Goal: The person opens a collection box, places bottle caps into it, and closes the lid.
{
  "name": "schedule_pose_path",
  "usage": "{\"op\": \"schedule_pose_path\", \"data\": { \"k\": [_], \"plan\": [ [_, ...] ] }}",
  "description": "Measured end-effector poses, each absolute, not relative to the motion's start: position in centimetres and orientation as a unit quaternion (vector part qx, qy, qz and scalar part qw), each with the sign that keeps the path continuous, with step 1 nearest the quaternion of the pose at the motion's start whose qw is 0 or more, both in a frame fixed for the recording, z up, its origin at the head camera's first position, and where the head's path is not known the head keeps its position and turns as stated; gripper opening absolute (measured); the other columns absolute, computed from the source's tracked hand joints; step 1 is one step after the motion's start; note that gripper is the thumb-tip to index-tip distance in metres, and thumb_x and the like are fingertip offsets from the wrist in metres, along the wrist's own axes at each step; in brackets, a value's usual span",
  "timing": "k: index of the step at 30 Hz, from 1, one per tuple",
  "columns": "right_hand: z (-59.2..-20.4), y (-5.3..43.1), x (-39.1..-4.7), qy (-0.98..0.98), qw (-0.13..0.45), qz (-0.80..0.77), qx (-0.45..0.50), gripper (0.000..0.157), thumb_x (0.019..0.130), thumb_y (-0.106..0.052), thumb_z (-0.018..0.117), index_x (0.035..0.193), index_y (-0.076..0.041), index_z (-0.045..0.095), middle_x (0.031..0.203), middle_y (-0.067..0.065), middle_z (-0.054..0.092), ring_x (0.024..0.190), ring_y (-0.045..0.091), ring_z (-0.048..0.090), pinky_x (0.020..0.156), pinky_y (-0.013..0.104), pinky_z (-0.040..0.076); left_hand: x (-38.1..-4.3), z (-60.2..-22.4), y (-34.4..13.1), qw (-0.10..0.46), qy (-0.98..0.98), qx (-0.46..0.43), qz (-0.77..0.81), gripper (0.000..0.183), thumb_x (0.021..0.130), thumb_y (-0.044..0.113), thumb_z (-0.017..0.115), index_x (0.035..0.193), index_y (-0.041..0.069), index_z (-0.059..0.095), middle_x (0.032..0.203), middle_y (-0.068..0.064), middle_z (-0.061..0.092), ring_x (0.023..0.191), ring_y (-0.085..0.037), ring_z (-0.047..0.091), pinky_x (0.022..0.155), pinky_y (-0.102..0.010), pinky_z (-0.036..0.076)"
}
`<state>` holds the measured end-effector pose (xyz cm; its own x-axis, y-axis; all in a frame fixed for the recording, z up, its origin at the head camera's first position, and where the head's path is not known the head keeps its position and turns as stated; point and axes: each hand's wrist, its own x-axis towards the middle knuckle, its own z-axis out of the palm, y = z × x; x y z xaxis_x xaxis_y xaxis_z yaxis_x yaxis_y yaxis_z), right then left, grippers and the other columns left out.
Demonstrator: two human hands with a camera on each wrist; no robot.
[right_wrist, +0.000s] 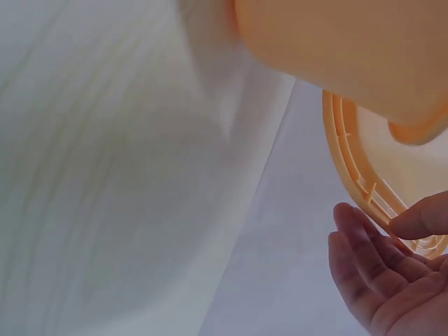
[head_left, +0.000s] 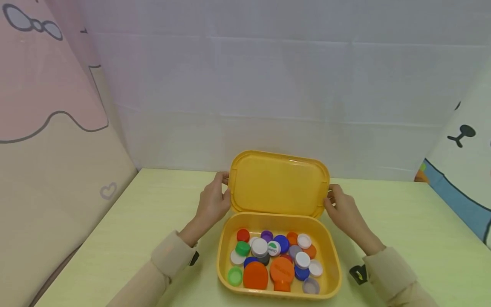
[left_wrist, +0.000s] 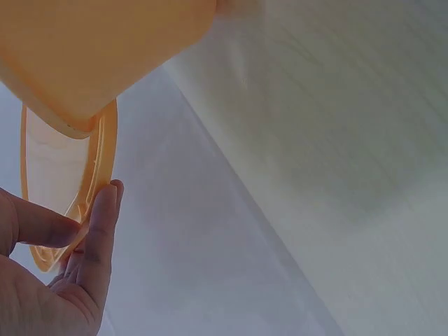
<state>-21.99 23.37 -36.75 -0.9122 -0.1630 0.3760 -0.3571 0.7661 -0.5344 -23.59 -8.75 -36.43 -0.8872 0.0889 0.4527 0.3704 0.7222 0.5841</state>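
Observation:
A yellow lid (head_left: pixel 280 183) stands tilted up behind the yellow plastic box (head_left: pixel 333 273), its inner face toward me. My left hand (head_left: pixel 213 200) pinches the lid's left edge between thumb and fingers; the left wrist view shows the thumb on the inner side of the rim (left_wrist: pixel 103 150). On the opposite edge, my right hand (head_left: pixel 343 209) pinches the lid the same way, its thumb (right_wrist: pixel 420 217) over the rim. Inside the box lie several bottle caps, among them a big orange cap (head_left: pixel 255 275), a green cap (head_left: pixel 242 248) and a white cap (head_left: pixel 259 247).
The box stands on a pale yellow-green table (head_left: pixel 168 192) close to its near side. A white sheet (head_left: pixel 268 85) hangs behind the table. Printed cloths with cartoon figures flank it, a pink and cream one (head_left: pixel 50 98) at left and another (head_left: pixel 460 170) at right.

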Motion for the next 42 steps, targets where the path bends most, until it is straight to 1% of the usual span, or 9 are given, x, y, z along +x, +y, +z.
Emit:
{"op": "schedule_pose_path", "data": {
  "k": [6,9,12,16,22,26,33,39,42],
  "plan": [
    [-36.5,23.2,-21.3,-0.912,0.194,0.324,0.159,0.023,0.088,0.003,0.046,0.111,0.007,0.044,0.088,0.021,0.065,0.073,0.03,0.064,0.062,0.039,0.053,-23.0,-36.6,-9.1,0.185,-0.895,-0.133,-0.383,0.033,0.084,0.001,0.055,0.116,0.005,0.044,0.104,-0.011,0.06,0.057,-0.012,0.057,0.051,-0.022,0.045],
    [-36.5,23.2,-20.9,-0.907,0.217,0.317,0.175,0.025,0.087,0.004,0.048,0.112,0.007,0.044,0.087,0.018,0.065,0.073,0.028,0.063,0.062,0.033,0.053,-22.7,-36.6,-9.3,0.183,-0.887,-0.142,-0.399,0.034,0.084,0.0,0.055,0.116,0.005,0.043,0.104,-0.012,0.061,0.061,-0.014,0.061,0.051,-0.021,0.047],
    [-36.6,23.3,-20.5,-0.899,0.243,0.308,0.193,0.027,0.085,0.006,0.051,0.112,0.006,0.044,0.087,0.016,0.066,0.072,0.026,0.062,0.06,0.028,0.051,-22.4,-36.7,-9.5,0.183,-0.88,-0.151,-0.412,0.034,0.084,-0.002,0.054,0.116,0.005,0.043,0.103,-0.013,0.062,0.061,-0.014,0.062,0.051,-0.02,0.046],
    [-36.6,23.3,-20.1,-0.886,0.278,0.302,0.214,0.031,0.082,0.01,0.053,0.111,0.007,0.044,0.087,0.015,0.067,0.072,0.025,0.063,0.059,0.026,0.05,-22.0,-36.7,-9.6,0.185,-0.874,-0.164,-0.418,0.033,0.085,-0.003,0.053,0.116,0.005,0.042,0.101,-0.012,0.061,0.059,-0.012,0.061,0.049,-0.02,0.046],
    [-36.8,23.4,-19.5,-0.874,0.31,0.302,0.222,0.031,0.079,0.012,0.054,0.108,0.006,0.043,0.087,0.015,0.066,0.071,0.024,0.062,0.065,0.008,0.044,-21.1,-36.8,-10.0,0.193,-0.857,-0.202,-0.433,0.031,0.087,-0.004,0.051,0.116,0.004,0.045,0.099,-0.01,0.06,0.075,-0.018,0.069,0.066,-0.025,0.054],
    [-36.7,23.4,-18.9,-0.868,0.322,0.298,0.231,0.03,0.077,0.014,0.053,0.104,0.006,0.043,0.086,0.014,0.064,0.072,0.023,0.062,0.069,0.003,0.04,-20.5,-37.0,-10.3,0.202,-0.851,-0.228,-0.427,0.025,0.088,-0.006,0.051,0.111,0.003,0.047,0.097,-0.009,0.061,0.083,-0.021,0.069,0.07,-0.027,0.054],
    [-36.8,23.6,-18.0,-0.86,0.337,0.283,0.259,0.032,0.073,0.016,0.054,0.101,0.007,0.044,0.087,0.011,0.063,0.073,0.022,0.062,0.071,0.007,0.043,-19.6,-37.0,-10.9,0.212,-0.865,-0.245,-0.382,0.018,0.088,-0.002,0.052,0.104,0.005,0.05,0.095,-0.008,0.063,0.08,-0.015,0.065,0.064,-0.022,0.051],
    [-37.0,24.3,-17.4,-0.851,0.323,0.281,0.304,0.044,0.07,0.018,0.058,0.111,0.002,0.052,0.096,0.007,0.064,0.079,0.014,0.062,0.072,0.008,0.045,-18.9,-37.2,-11.5,0.229,-0.866,-0.28,-0.344,0.022,0.086,-0.003,0.055,0.105,0.007,0.055,0.095,-0.002,0.062,0.085,-0.011,0.059,0.075,-0.027,0.053],
    [-37.2,24.9,-17.1,-0.85,0.292,0.29,0.329,0.046,0.072,0.017,0.058,0.113,-0.004,0.057,0.101,0.006,0.065,0.09,0.004,0.06,0.08,0.005,0.042,-18.5,-37.4,-11.9,0.218,-0.864,-0.305,-0.337,0.027,0.084,-0.008,0.056,0.105,0.008,0.055,0.1,0.0,0.062,0.093,-0.011,0.06,0.08,-0.028,0.052]
  ]
}}
